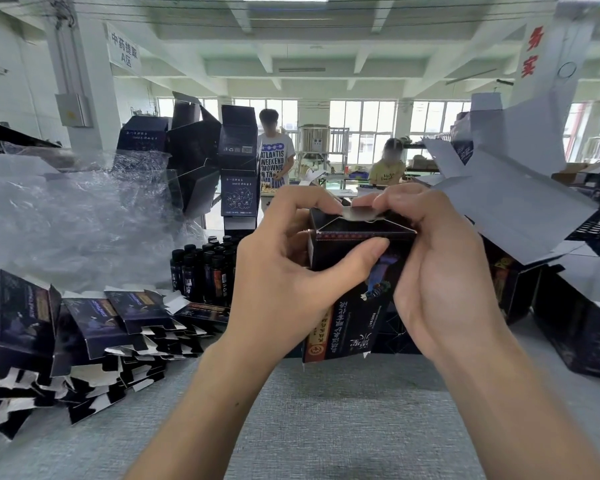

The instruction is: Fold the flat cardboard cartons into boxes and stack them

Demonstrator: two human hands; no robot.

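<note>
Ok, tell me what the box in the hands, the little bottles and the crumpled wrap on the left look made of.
Box: thin printed cardboard, dark outside, pale grey inside at the flap.
Bottles: dark and glossy with black caps, glass or plastic, cannot tell.
Wrap: clear plastic film, creased with bright glints.

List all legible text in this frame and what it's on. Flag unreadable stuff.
"中药提取 A区" on the hanging sign.
"务实" in red on the pillar.
"ATLANTIS WEEKEND" on the white T-shirt; other lines unclear.
Held carton: upside-down Chinese print, not legible.
Bottles, stacked boxes, yellow shirt: too small to read.
</note>
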